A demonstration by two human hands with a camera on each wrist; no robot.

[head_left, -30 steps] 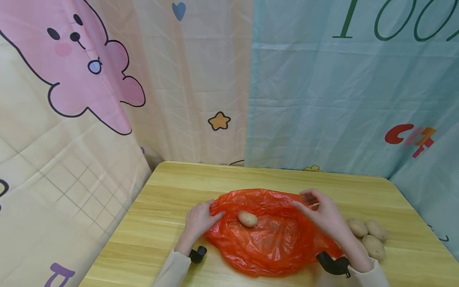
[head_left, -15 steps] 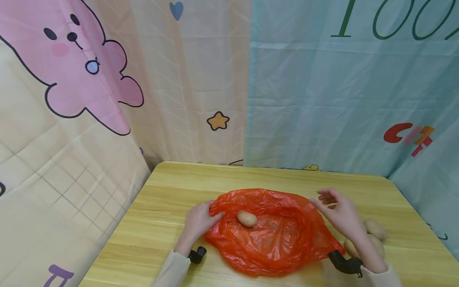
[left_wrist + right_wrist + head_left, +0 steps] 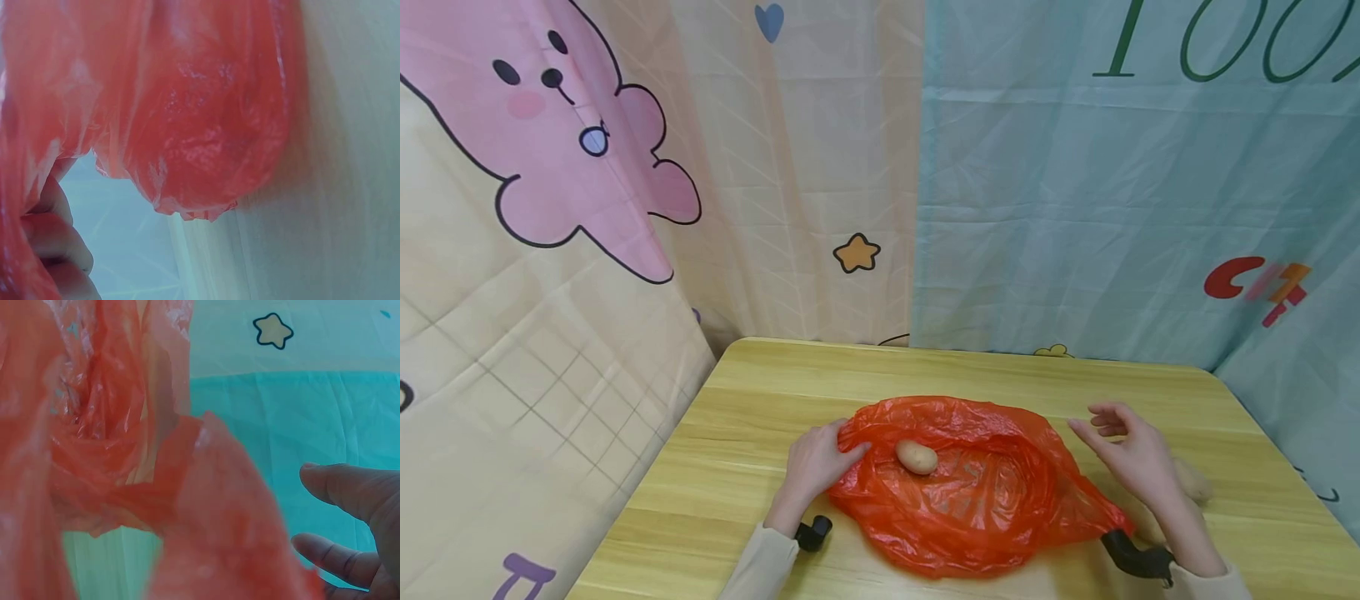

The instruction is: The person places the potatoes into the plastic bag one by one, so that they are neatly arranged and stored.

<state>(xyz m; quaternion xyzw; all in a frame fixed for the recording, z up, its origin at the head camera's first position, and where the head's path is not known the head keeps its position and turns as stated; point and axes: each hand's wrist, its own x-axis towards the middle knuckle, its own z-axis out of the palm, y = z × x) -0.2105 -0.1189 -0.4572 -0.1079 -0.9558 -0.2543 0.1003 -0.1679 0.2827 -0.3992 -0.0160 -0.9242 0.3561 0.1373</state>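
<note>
A red plastic bag (image 3: 958, 546) lies spread on the table with its mouth wide. One potato (image 3: 917, 457) rests in it, left of the middle. My left hand (image 3: 816, 457) grips the bag's left rim, thumb inside; in the left wrist view its curled fingers (image 3: 59, 240) show behind the film. To the right, my right hand (image 3: 1131, 454) hovers apart from the bag, fingers loosely bent and holding nothing. A corner of the bag stretches to the black camera (image 3: 1138, 557) on my right wrist and seems to touch or catch on it.
More potatoes (image 3: 1193, 482) lie on the wooden table (image 3: 775, 375) at the right, largely hidden by my right forearm. Another black camera (image 3: 813, 533) sits at my left wrist. A printed curtain (image 3: 1037, 208) hangs behind the table.
My right hand has moved right, away from the bag's rim and over the potatoes, covering more of them. The bag's right corner has been drawn out rightward. The left hand stays put.
</note>
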